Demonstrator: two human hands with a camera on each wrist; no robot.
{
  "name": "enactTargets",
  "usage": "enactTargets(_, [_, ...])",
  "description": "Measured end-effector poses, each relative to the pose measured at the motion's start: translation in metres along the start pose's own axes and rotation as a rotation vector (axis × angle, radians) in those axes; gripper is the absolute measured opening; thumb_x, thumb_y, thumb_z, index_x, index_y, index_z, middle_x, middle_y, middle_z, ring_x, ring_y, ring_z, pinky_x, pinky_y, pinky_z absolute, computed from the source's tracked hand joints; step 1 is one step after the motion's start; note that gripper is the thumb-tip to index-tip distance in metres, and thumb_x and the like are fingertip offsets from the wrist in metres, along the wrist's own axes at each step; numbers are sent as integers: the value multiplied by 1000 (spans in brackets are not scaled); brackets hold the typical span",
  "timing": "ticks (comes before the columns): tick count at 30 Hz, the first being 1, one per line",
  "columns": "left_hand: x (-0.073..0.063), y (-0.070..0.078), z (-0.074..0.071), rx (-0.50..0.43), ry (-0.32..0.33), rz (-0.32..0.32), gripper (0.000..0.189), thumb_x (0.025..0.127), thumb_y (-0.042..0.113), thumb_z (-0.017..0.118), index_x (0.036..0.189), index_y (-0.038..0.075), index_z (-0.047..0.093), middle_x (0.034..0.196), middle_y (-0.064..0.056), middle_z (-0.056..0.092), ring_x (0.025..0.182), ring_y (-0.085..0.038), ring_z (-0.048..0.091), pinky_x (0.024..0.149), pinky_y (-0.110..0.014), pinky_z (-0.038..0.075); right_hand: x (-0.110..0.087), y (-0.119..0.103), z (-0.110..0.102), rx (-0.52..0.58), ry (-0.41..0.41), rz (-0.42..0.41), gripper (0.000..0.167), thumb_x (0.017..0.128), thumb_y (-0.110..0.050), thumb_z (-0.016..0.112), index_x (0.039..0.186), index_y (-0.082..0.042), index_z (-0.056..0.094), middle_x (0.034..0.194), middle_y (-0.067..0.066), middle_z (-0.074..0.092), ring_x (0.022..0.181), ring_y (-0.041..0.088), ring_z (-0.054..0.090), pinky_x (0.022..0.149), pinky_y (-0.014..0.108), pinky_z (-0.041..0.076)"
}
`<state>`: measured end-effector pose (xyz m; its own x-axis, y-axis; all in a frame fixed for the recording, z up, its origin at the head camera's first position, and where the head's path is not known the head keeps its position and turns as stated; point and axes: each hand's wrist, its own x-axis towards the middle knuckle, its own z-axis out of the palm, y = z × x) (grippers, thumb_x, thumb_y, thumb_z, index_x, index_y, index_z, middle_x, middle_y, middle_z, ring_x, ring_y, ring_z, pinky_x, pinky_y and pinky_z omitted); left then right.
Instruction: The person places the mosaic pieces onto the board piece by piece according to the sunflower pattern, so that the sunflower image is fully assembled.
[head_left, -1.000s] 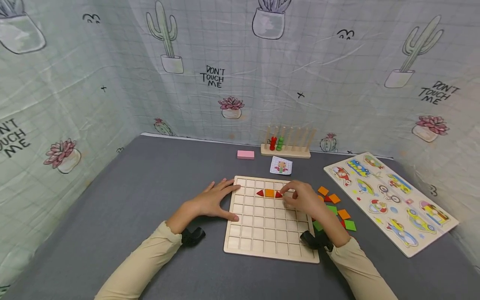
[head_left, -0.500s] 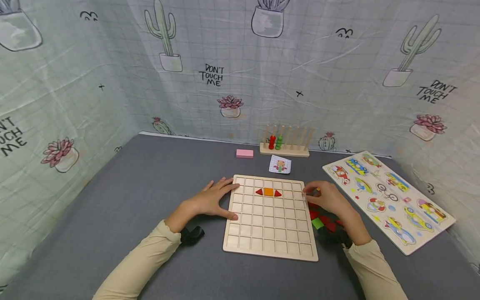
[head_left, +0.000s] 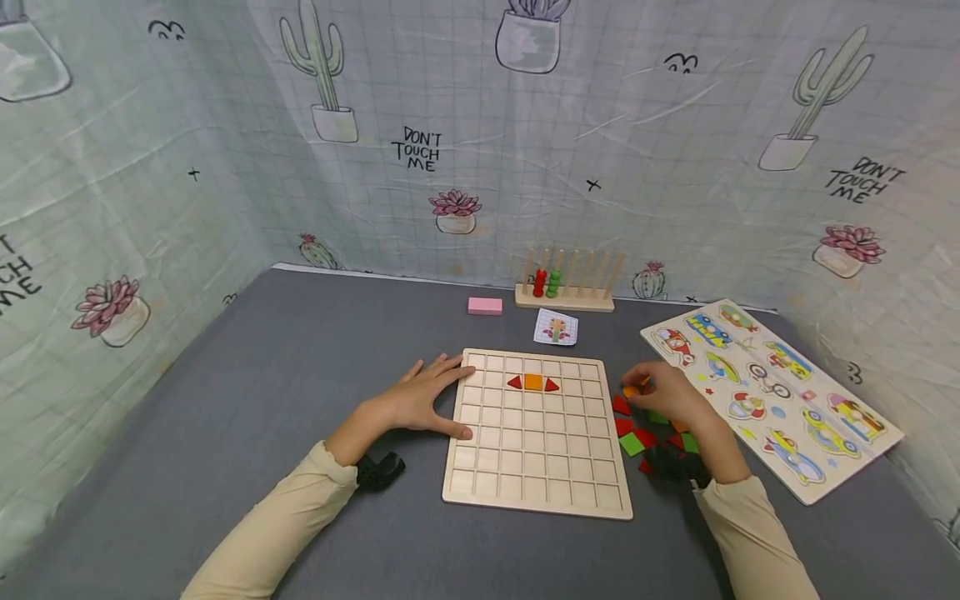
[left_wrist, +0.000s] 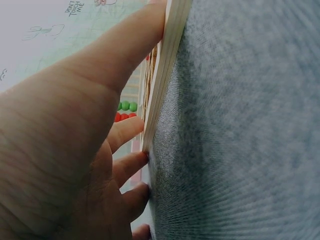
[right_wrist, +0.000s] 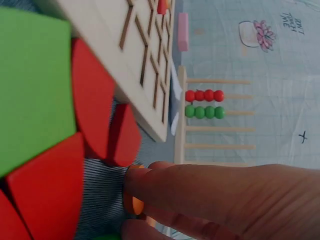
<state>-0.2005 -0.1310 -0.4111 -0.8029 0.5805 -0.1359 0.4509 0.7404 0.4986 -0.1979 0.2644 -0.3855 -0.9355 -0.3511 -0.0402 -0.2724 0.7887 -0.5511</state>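
My left hand (head_left: pixel 416 404) lies spread along the left side of the gridded wooden board (head_left: pixel 525 458), thumb and index fingertip on its rim. The left wrist view shows the thumb against the board's edge (left_wrist: pixel 165 75) and the other fingers down on the table. A row of a red triangle (head_left: pixel 514 382), an orange square (head_left: pixel 533 382) and another red triangle (head_left: pixel 552 384) sits in the board's upper cells. Right of the board, my right hand (head_left: pixel 670 393) pinches an orange tile (right_wrist: pixel 131 192) between thumb and fingers, low over the loose pieces.
Loose red (head_left: pixel 622 405) and green (head_left: pixel 632 443) tiles lie beside the board's right edge, partly under my right hand. Behind the board are a pattern card (head_left: pixel 556 327), a pink block (head_left: pixel 485 307) and a peg rack with beads (head_left: pixel 564 297). A vehicle puzzle (head_left: pixel 772 392) lies at right.
My right hand has left the red triangle on the board, moved right to the loose pieces, and now pinches an orange tile. The left hand stays at the board's edge.
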Motion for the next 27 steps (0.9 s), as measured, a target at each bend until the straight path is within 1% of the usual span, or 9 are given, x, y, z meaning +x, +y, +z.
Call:
enactTargets(5, [0, 0, 0, -4, -4, -4, 100, 76, 57, 77, 155, 19, 28, 163, -8, 15, 150, -32, 5, 118, -57, 0, 1, 1, 3, -24, 15, 9, 19, 82, 0, 72, 100, 6, 69, 96, 20, 67, 88, 34, 61, 73, 42, 50])
enactTargets(12, [-1, 0, -1, -8, -3, -3, 100, 76, 56, 77, 155, 18, 29, 163, -8, 15, 150, -33, 5, 118, -58, 0, 1, -2, 3, -37, 37, 3, 20, 85, -4, 70, 102, 7, 67, 94, 20, 67, 84, 31, 61, 71, 40, 50])
enactTargets(16, [-2, -1, -2, -8, -4, -8, 100, 76, 56, 77, 155, 18, 28, 163, -8, 14, 150, -32, 5, 118, -58, 0, 1, -8, 1, -30, 57, 0, 22, 87, -4, 69, 105, 8, 66, 94, 18, 65, 79, 28, 61, 68, 38, 50])
enactTargets(22, [-3, 0, -2, -1, -4, -15, 100, 76, 57, 77, 155, 19, 28, 163, -7, 14, 150, -31, 5, 118, -58, 0, 7, -19, 6, -6, 53, -19, 20, 89, -5, 68, 105, 7, 67, 97, 19, 66, 79, 27, 61, 68, 38, 52])
enactTargets(27, [-3, 2, -2, -7, -7, 2, 100, 76, 57, 77, 155, 18, 30, 163, -9, 16, 150, -32, 6, 118, -57, 0, 11, -32, 15, 5, 43, -47, 18, 88, -3, 69, 103, 7, 68, 94, 17, 65, 66, 18, 52, 56, 31, 45])
